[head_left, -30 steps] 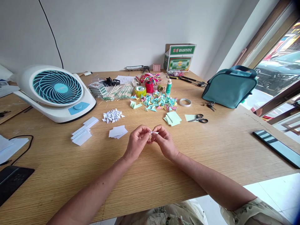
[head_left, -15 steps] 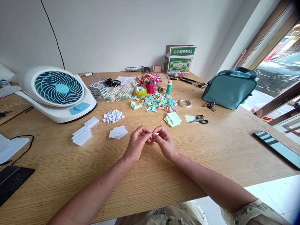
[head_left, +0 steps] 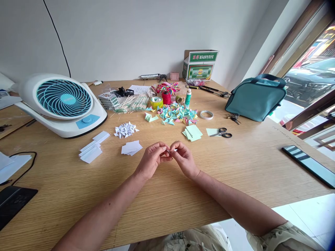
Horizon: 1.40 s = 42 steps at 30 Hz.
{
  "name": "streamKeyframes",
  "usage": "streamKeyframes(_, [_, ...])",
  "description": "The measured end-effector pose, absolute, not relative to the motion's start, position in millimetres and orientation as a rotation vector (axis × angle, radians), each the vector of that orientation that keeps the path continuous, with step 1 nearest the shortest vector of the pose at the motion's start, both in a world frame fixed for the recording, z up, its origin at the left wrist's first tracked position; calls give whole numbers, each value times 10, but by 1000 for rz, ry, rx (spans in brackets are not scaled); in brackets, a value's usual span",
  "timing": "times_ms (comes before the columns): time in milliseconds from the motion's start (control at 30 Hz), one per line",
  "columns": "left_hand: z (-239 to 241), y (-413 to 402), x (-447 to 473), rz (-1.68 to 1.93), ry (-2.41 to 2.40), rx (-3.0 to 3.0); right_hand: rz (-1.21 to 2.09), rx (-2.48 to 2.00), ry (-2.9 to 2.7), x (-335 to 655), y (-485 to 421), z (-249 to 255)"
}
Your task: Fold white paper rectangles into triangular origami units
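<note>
Above the middle of the table, my left hand [head_left: 154,158] and my right hand [head_left: 184,158] meet at the fingertips. Between them they pinch a small folded piece of white paper [head_left: 175,150], mostly hidden by the fingers. To the left of my hands lie a few flat white paper slips [head_left: 131,147] and, behind these, a heap of small folded white paper pieces [head_left: 126,130]. Longer white strips [head_left: 90,150] rest farther left. A stack of pale green paper squares [head_left: 193,132] lies just beyond my right hand.
Black scissors [head_left: 222,132] lie on green paper at the right. Coloured folded pieces [head_left: 178,113], a tape roll [head_left: 206,115] and a glue bottle [head_left: 188,97] are behind. A white fan [head_left: 62,104] stands left, a teal bag [head_left: 255,99] and a phone [head_left: 309,165] right.
My left fingers have shifted on the small folded paper, and less of its white shows now. Both hands stay in nearly the same place. The view has moved slightly.
</note>
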<state>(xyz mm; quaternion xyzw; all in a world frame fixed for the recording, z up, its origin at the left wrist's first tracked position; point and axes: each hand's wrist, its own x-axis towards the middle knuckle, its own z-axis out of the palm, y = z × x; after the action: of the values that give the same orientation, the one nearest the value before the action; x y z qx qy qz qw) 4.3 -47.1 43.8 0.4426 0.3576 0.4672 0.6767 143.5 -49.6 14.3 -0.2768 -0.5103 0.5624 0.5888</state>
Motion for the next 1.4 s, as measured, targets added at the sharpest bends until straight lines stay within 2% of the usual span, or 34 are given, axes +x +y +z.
streamKeyframes(467, [443, -453, 32, 1171, 948, 1319, 1417, -665, -1138, 1448, -479, 114])
streamKeyframes(733, [383, -461, 13, 1217, 1067, 1515, 1336, -808, -1235, 1448, -453, 126])
streamKeyframes(967, [370, -397, -51, 1062, 1098, 1552, 1281, -865, -1258, 1482, -449, 128])
streamKeyframes(1400, [467, -422, -18, 1066, 1053, 1380, 1280, -862, -1249, 1490, -438, 116])
